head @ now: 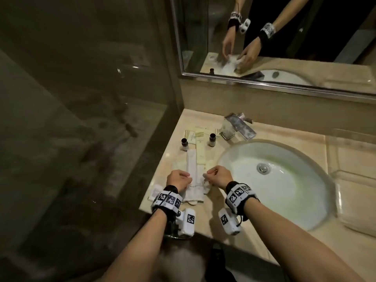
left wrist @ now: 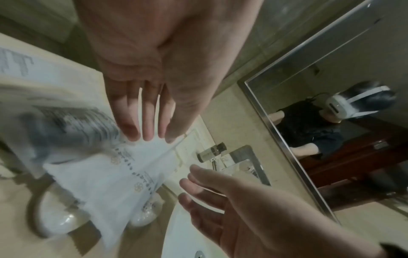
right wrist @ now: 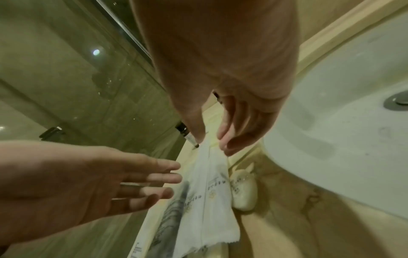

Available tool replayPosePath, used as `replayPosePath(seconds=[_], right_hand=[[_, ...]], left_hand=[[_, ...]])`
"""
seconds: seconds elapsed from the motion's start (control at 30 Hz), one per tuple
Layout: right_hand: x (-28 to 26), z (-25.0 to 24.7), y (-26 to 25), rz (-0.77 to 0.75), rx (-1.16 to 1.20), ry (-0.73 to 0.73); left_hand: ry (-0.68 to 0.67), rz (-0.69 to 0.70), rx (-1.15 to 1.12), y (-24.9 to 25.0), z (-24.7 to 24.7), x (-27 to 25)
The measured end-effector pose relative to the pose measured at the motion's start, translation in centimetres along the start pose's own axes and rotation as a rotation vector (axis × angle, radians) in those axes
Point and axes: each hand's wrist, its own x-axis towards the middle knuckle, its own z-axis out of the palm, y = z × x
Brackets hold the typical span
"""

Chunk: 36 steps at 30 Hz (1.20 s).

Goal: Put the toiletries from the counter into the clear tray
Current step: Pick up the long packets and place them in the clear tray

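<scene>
A long white printed packet (head: 194, 171) lies lengthwise on the beige counter (head: 203, 218), left of the sink. My right hand (head: 209, 176) pinches the packet's (right wrist: 212, 183) upper edge between thumb and fingers, as the right wrist view shows. My left hand (head: 186, 178) touches the packet (left wrist: 114, 176) with straight fingers (left wrist: 146, 136). Two small dark-capped bottles (head: 184, 143) (head: 212, 139) stand at the back, with a cream sachet (head: 201, 151) between them. A small white pouch (right wrist: 244, 193) lies beside the packet. The clear tray (head: 337, 200) sits on the counter right of the sink.
The white basin (head: 301, 200) separates the toiletries from the tray. A chrome faucet (head: 238, 127) stands behind it under a framed mirror (head: 284, 37). A glass shower wall (head: 91, 98) borders the counter on the left. More flat sachets (head: 154, 193) lie by my left wrist.
</scene>
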Motion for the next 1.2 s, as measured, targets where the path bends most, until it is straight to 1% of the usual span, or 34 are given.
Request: replayPosePath(seconds=[0.07, 0.2, 0.27, 0.43, 0.53, 0.77, 0.9, 1.07, 1.2], right_hand=[[1.1, 0.2, -0.2, 0.042, -0.088, 0.010], [2.0, 1.3, -0.6, 0.077, -0.198, -0.084], [2.6, 1.6, -0.8, 0.092, -0.241, -0.098], [3.4, 2.3, -0.9, 0.122, -0.249, -0.088], [3.5, 2.3, -0.9, 0.131, -0.237, -0.085], [3.0, 1.8, -1.0, 0.125, -0.148, -0.113], [2.4, 1.4, -1.9, 0.140, -0.122, -0.200], [-0.1, 0.2, -3.0, 0.160, -0.013, -0.281], [-2.7, -1.2, -3.6, 0.116, 0.064, -0.297]], left_hand=[[0.048, -0.021, 0.105, 0.2, 0.7, 1.3], [0.077, -0.087, 0.222, 0.6, 1.7, 2.0], [0.103, -0.096, 0.266, 0.8, 2.0, 2.3], [0.118, -0.109, 0.337, 1.1, 2.6, 3.2], [0.104, -0.129, 0.367, 1.5, 2.7, 3.5], [0.004, -0.128, 0.314, 1.5, 1.4, 4.2], [-0.028, -0.119, 0.234, 1.8, -0.2, 4.0], [-0.058, -0.088, 0.109, 2.1, -3.5, 2.3], [-0.078, -0.018, 0.049, 2.6, -5.3, 0.8]])
